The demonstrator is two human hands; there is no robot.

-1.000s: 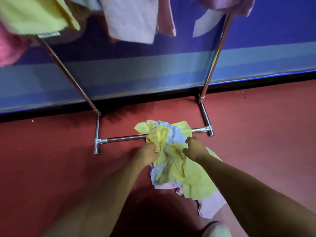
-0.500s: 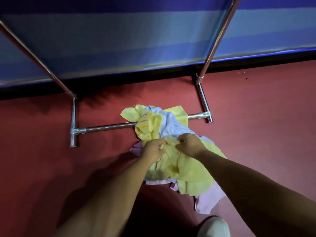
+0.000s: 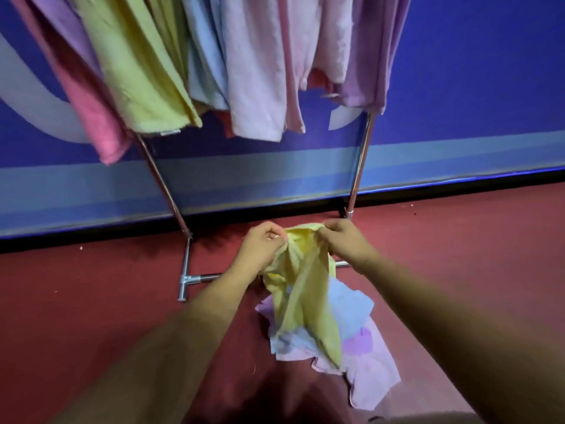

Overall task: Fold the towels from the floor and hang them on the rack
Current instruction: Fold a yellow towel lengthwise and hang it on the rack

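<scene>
Two grips: my left hand (image 3: 266, 241) & right hand (image 3: 339, 237) each pinch the yellow towel (image 3: 305, 289) by its top edge, just in front of the rack (image 3: 360, 166); tail drapes on the pile (image 3: 348, 301). Prob. light, limp, soft; I'd take corners.

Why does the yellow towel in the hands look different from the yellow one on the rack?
The held towel is bunched and twisted; the hung towel drapes flat. The left hand and right hand pinch the held towel's top, its end trailing over the pile; the hung towel hangs clear of the floor. Both are pale yellow.
</scene>
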